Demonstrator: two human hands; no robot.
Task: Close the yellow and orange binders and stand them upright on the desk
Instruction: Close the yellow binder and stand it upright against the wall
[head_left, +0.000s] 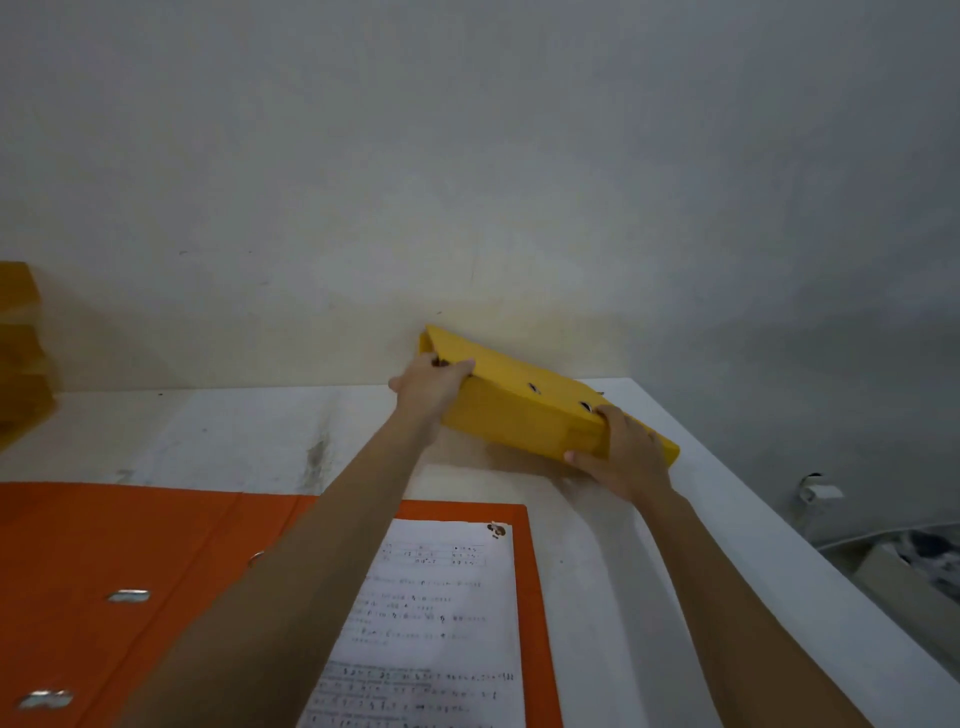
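The yellow binder (519, 410) is closed and tilted, lifted off the white desk (234, 436) near the back wall. My left hand (431, 387) grips its far left end. Its near right end is held by my right hand (626, 452). The orange binder (119, 582) lies open and flat at the front left of the desk. A printed paper sheet (436, 623) rests on its right half, and metal clips show on its left cover.
A stack of yellow binders or folders (21, 353) stands at the far left edge. The desk's right edge drops away to a floor with a cardboard box (914, 587) and a wall socket (821, 491). A plain wall rises behind the desk.
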